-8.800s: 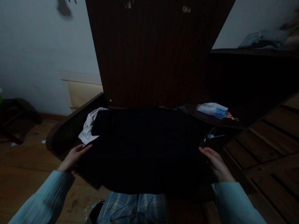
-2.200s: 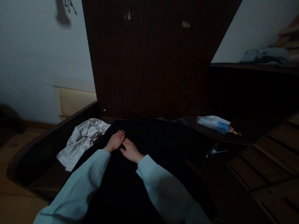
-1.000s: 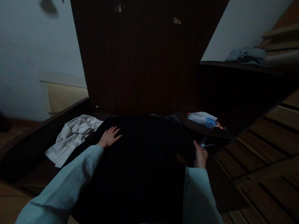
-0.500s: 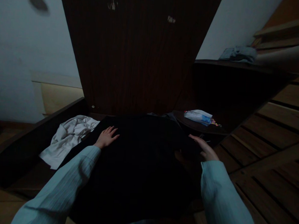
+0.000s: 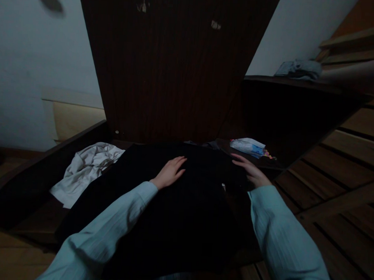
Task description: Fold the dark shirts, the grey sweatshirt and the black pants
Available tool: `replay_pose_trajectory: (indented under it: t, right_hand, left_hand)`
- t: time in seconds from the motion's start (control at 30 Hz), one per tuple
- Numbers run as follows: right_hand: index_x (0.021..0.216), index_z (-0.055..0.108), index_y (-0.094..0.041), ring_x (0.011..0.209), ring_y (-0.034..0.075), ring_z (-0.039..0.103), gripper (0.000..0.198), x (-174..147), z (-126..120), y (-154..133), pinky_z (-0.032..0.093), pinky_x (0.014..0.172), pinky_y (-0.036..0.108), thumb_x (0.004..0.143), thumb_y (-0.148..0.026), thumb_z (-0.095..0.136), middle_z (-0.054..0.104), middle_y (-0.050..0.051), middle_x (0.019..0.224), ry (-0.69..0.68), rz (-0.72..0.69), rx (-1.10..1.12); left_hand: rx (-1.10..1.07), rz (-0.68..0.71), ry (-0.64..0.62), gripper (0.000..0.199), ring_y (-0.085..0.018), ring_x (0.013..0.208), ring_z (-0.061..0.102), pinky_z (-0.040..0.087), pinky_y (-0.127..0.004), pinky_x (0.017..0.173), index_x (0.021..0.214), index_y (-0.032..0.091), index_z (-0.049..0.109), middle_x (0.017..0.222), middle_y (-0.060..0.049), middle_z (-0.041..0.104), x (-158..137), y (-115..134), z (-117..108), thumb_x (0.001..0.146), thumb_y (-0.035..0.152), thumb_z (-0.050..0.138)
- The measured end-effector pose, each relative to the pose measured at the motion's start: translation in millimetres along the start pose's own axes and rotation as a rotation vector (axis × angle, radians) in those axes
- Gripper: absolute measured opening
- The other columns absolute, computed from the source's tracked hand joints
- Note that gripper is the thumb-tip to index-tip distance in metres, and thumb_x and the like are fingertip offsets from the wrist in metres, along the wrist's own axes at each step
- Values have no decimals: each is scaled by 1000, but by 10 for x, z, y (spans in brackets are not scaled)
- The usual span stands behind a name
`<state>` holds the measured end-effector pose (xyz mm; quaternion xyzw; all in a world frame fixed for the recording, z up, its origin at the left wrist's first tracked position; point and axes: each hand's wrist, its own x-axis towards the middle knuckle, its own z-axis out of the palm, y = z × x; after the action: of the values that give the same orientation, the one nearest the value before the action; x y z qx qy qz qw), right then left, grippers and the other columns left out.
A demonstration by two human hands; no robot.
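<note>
A black garment (image 5: 177, 214), apparently a top with a sleeve at the right, lies spread over the dark wooden surface in front of me. My left hand (image 5: 170, 172) rests flat on its upper middle, fingers stretched out. At its upper right, my right hand (image 5: 250, 171) lies on the sleeve part with the fingers extended. The dark cloth shows few folds in this dim light, so its exact outline is hard to make out.
A crumpled whitish cloth (image 5: 86, 168) lies left of the garment. A white and blue plastic packet (image 5: 248, 146) sits at the back right. Folded denim (image 5: 298, 69) rests on a raised ledge. A dark wooden panel (image 5: 174, 73) stands behind; wooden slats (image 5: 344, 163) are at the right.
My left hand has slid right across the garment from its left side to the middle. My right hand has shifted slightly up and left. The garment's lower left part has spread outward.
</note>
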<state>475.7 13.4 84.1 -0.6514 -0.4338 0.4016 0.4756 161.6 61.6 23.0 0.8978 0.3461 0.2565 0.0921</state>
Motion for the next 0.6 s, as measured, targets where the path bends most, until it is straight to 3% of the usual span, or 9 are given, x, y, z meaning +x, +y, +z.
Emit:
replay_pose_trajectory:
  t: [0.1, 0.2, 0.27, 0.33, 0.4, 0.43, 0.53, 0.6]
  right_hand:
    - [85, 63, -13, 63, 18, 62, 28, 166, -42, 19, 47, 55, 26, 70, -37, 62, 67, 8, 73, 89, 91, -383]
    - [62, 63, -12, 62, 21, 61, 29, 282, -67, -10, 43, 53, 27, 66, -41, 64, 64, 9, 62, 38, 127, -812]
    - [65, 64, -14, 68, 21, 61, 20, 303, -14, -74, 43, 56, 27, 64, -34, 67, 66, 8, 68, 102, 20, -991]
    - [77, 65, -17, 77, 23, 62, 17, 265, 132, -164, 44, 61, 27, 63, -28, 66, 67, 8, 80, 255, -153, -1100]
    - [90, 64, -19, 83, 24, 61, 25, 170, 362, -263, 45, 66, 30, 65, -25, 64, 67, 9, 88, 345, -343, -1128]
    - [94, 63, -19, 83, 24, 61, 28, 109, 491, -311, 45, 68, 31, 67, -24, 62, 67, 9, 89, 323, -438, -1105]
    - [99, 62, -23, 85, 20, 61, 28, -46, 803, -431, 45, 75, 30, 73, -31, 58, 67, 5, 91, -23, -702, -895]
    - [97, 62, -24, 86, 18, 61, 26, -52, 873, -477, 45, 78, 29, 78, -36, 50, 67, 3, 92, -128, -784, -703]
  left_hand:
    - [-57, 97, -56, 48, -19, 129, 26, 22, -38, 104, 132, 20, 32, 140, -7, 33, 144, 276, 155, 88, 38, 32]
    - [-67, 83, -151, 46, -21, 129, 27, 20, -44, 104, 129, 22, 37, 138, -6, 36, 215, 408, 281, 87, 40, 35]
    - [-82, 55, -166, 45, -21, 129, 27, 18, -44, 104, 127, 22, 41, 138, -6, 36, 215, 428, 335, 86, 41, 38]
    - [-130, 29, -162, 46, -21, 129, 25, 15, -44, 105, 127, 22, 42, 139, -6, 35, 203, 423, 356, 85, 41, 39]
    - [-226, -19, -174, 45, -20, 130, 25, 12, -43, 106, 125, 23, 44, 139, -4, 35, 201, 408, 347, 84, 42, 39]
    - [-298, -59, -183, 44, -20, 130, 25, 11, -42, 107, 124, 23, 46, 138, -4, 36, 205, 398, 334, 85, 42, 39]
    - [-671, -240, -166, 46, -18, 128, 28, 12, -37, 108, 124, 23, 46, 136, -3, 40, 217, 357, 292, 87, 45, 31]
    - [-1016, -378, -128, 55, -18, 125, 35, 20, -35, 106, 128, 21, 41, 133, -4, 44, 213, 321, 278, 87, 52, 22]
